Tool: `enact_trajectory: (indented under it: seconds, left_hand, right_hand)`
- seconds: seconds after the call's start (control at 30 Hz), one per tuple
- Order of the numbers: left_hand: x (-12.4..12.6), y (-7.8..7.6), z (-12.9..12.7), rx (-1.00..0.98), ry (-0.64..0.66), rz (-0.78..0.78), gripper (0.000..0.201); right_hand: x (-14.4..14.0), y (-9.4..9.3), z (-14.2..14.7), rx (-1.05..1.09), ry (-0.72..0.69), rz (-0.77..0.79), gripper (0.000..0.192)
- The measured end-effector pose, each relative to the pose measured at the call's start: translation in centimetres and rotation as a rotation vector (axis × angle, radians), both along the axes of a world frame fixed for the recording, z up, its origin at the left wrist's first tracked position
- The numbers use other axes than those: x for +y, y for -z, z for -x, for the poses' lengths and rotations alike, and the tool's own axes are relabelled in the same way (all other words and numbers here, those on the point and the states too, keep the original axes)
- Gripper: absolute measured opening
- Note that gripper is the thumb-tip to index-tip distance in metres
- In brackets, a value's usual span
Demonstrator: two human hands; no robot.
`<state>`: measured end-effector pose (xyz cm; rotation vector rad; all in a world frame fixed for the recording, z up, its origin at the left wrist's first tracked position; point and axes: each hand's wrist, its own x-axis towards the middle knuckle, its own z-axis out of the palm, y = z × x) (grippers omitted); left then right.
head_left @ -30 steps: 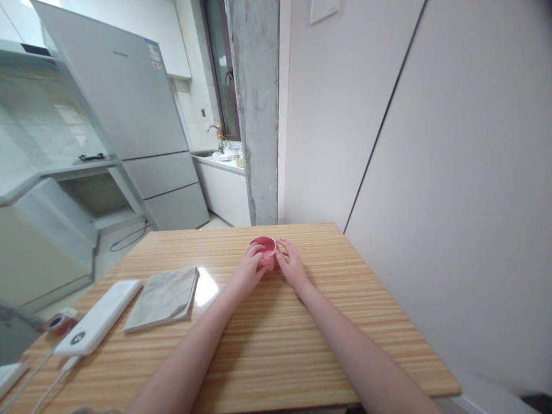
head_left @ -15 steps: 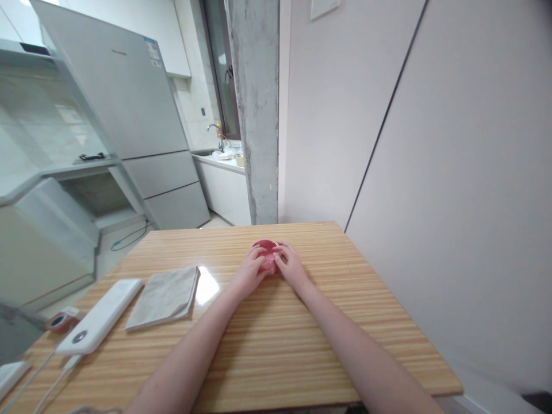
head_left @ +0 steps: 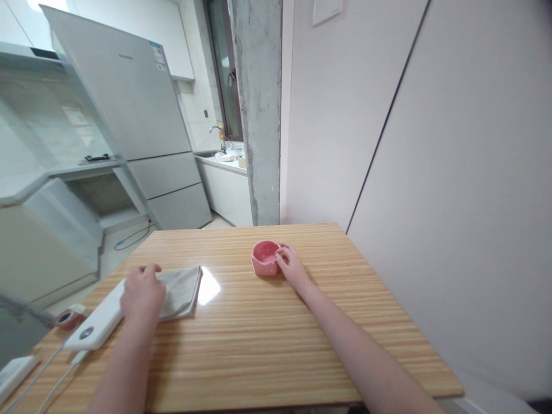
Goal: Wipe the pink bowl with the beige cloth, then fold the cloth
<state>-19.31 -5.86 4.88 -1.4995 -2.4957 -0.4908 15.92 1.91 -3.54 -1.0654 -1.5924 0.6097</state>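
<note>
Here, the right hand (head_left: 292, 268) grasps a pink cup (head_left: 264, 258) at the desk's (head_left: 267, 339) far middle, while the left hand (head_left: 142, 294) rests, fingers loose, on a folded grey cloth (head_left: 181, 288) at left.

Left hand (head_left: 142, 294) gone from the pink cup (head_left: 264, 258), now resting on the grey cloth (head_left: 180, 291)

One head-worn view looks forward and down over the wooden table (head_left: 267, 333).
</note>
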Motion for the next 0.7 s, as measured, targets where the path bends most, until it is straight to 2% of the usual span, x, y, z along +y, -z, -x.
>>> enact_trajectory:
  seconds: [0.13, 0.27, 0.3, 0.37, 0.47, 0.53, 0.57, 0.63, 0.7]
  left_hand:
    - [-2.3, 2.4, 2.3, 0.074, -0.031, 0.205, 0.045]
    - [-2.3, 3.6, 2.8, -0.025, -0.021, 0.286, 0.061]
    - [-2.0, 3.6, 2.8, -0.095, -0.003, 0.313, 0.059]
    - [-1.4, 3.5, 2.4, -0.257, 0.056, 0.346, 0.042]
    - [-0.7, 2.3, 0.3, -0.441, 0.182, 0.261, 0.014]
    - [-0.6, 0.9, -2.0, -0.530, 0.324, 0.185, 0.009]
    - [-0.7, 0.0, -3.4, -0.585, 0.438, 0.169, 0.010]
    - [-0.8, -1.8, -6.4, -0.636, 0.692, 0.198, 0.017]
    - [-0.6, -3.4, -9.4, -0.685, 0.892, 0.266, 0.024]
  right_hand:
    - [0.2, 0.2, 0.0, 0.021, -0.018, 0.006, 0.012]
    - [0.0, 0.1, 0.0, 0.032, -0.029, 0.009, 0.013]
    - [-0.1, 0.1, 0.0, 0.028, -0.028, 0.010, 0.014]
    - [-0.2, -0.1, 0.0, 0.018, -0.022, 0.003, 0.015]
    - [-0.5, -0.8, -0.2, -0.006, 0.026, -0.047, 0.024]
    - [-1.0, -1.7, -0.2, -0.001, 0.048, -0.074, 0.035]
    - [-1.3, -2.3, -0.1, 0.018, 0.031, -0.068, 0.041]
    - [-2.3, -3.7, 0.1, 0.097, -0.091, -0.012, 0.055]
    - [-3.4, -5.0, 0.3, 0.179, -0.297, 0.083, 0.064]
